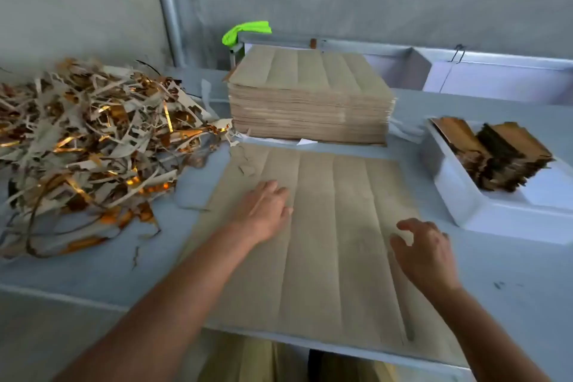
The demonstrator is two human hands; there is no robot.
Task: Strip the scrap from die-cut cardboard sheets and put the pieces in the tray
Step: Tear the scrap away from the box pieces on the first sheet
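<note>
While the left hand (266, 211) presses flat on the cardboard sheet (325, 242), the right hand (424, 251) hovers loosely curled, empty, near its right edge; the tray (459, 192) lies beyond.

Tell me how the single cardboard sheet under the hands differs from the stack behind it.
The single sheet lies flat and thin on the table, with the left hand resting on it; the stack is a thick block of many sheets, untouched. The sheet lies nearer the person and overhangs the table's near edge; the stack sits farther back. Both are plain brown with lengthwise die-cut lines.
</note>
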